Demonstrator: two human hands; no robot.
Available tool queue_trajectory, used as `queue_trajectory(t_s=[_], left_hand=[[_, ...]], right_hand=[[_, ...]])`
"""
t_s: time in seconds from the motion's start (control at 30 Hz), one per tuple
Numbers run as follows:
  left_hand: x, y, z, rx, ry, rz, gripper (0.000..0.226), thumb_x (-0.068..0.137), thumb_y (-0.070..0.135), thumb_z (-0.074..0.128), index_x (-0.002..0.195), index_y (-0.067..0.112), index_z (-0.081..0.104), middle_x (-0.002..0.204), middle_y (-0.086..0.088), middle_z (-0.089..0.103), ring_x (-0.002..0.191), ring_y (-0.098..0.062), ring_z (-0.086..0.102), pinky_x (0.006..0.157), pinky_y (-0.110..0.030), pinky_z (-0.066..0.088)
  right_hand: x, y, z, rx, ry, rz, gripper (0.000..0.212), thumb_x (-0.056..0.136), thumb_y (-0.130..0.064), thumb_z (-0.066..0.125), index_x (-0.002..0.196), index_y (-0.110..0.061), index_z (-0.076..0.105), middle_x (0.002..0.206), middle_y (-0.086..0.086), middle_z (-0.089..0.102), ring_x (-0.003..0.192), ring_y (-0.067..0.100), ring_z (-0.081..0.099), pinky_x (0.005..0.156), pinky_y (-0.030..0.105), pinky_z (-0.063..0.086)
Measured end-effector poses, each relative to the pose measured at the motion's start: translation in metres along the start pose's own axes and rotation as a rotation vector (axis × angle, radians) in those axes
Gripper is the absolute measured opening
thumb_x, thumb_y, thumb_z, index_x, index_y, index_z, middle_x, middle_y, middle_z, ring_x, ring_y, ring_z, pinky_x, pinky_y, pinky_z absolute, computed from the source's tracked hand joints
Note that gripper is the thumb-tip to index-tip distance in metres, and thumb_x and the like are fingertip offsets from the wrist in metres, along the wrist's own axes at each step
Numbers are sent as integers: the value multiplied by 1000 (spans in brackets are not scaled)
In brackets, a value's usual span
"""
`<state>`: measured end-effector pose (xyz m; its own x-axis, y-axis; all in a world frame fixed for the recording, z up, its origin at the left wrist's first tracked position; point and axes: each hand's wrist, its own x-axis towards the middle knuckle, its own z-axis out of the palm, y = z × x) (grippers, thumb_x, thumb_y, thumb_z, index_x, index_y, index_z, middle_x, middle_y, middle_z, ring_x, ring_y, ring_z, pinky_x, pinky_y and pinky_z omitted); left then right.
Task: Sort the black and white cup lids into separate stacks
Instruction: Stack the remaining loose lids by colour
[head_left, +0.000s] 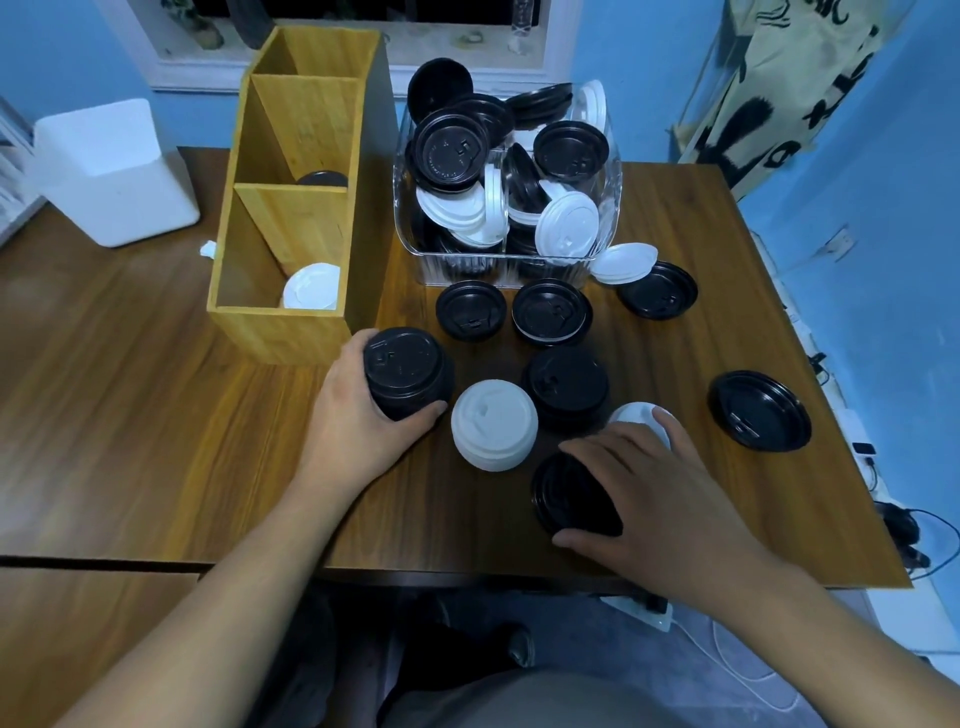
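A black stack (408, 374) is gripped by the left hand (353, 415) just beside the white stack (493, 423), while the right hand (670, 483) is spread over a single black lid (566, 493), thumb at its near rim (whether it is truly pinched cannot be told). Since a white lid (631, 415) lies under those fingertips, it could be dragged along and the colours mixed.
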<state>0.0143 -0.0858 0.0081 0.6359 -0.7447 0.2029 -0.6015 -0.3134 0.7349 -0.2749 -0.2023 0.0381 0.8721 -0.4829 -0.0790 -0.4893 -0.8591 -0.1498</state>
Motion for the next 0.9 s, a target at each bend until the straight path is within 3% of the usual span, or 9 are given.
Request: queue_trajectory(t_s=[0.07,0.1,0.17,0.2,0.27,0.4,0.53,0.67,0.9], left_hand=[[0,0,0,-1,-3,-2,99,64,45,95,144,25,40,133,9,58,127,-11,54,107,-36,47],[0,0,0,-8,-3,5,98,64,44,95,143,24,41,132,10,58,126,-11,54,107,-34,47],[0,1,0,-20,-4,19,95,64,42,95,141,25,42,128,15,57,124,-9,54,104,-29,45],[0,0,0,-23,-5,21,95,64,41,95,141,25,42,127,16,56,124,-9,54,104,-27,44],[0,-1,0,-20,-6,18,95,64,43,95,142,25,42,128,14,56,125,-9,54,104,-29,44],[1,-1,0,-13,-7,12,96,64,43,95,142,25,41,130,12,57,125,-11,54,105,-32,46],[1,-1,0,-16,-7,3,96,64,43,95,142,26,42,130,12,58,126,-10,54,107,-34,47],[1,-1,0,-18,-5,5,97,64,42,95,142,24,42,130,12,58,126,-11,54,107,-37,48],[1,-1,0,-13,-5,11,95,64,43,95,141,26,42,129,13,58,124,-11,55,106,-38,49]], right_hand=[[4,2,-8,128,-1,-11,75,76,-79,59,138,-38,49,129,-21,56,128,3,47,123,42,22],[7,4,-17,236,-15,5,74,74,-76,66,138,-44,46,130,-28,51,126,-6,44,119,29,27],[15,10,-38,406,-38,26,76,71,-69,76,136,-53,41,128,-40,42,120,-22,37,101,5,29],[22,15,-49,442,-21,7,76,70,-66,78,136,-55,41,127,-43,40,118,-27,35,94,0,28],[39,24,-67,426,7,-49,77,71,-60,80,138,-55,41,128,-44,37,116,-28,35,94,0,26],[79,44,-75,306,-77,-121,80,78,-47,83,146,-45,41,141,-28,41,127,-14,32,100,4,20],[102,51,-63,219,-143,-138,77,81,-48,81,148,-38,44,150,-18,42,136,-2,32,95,-6,12],[103,51,-46,214,-145,-154,73,82,-50,79,147,-38,47,153,-15,41,137,-2,28,95,-7,8],[105,49,-45,176,-184,-129,71,87,-54,71,150,-40,42,159,-14,34,144,3,29,110,17,19]])
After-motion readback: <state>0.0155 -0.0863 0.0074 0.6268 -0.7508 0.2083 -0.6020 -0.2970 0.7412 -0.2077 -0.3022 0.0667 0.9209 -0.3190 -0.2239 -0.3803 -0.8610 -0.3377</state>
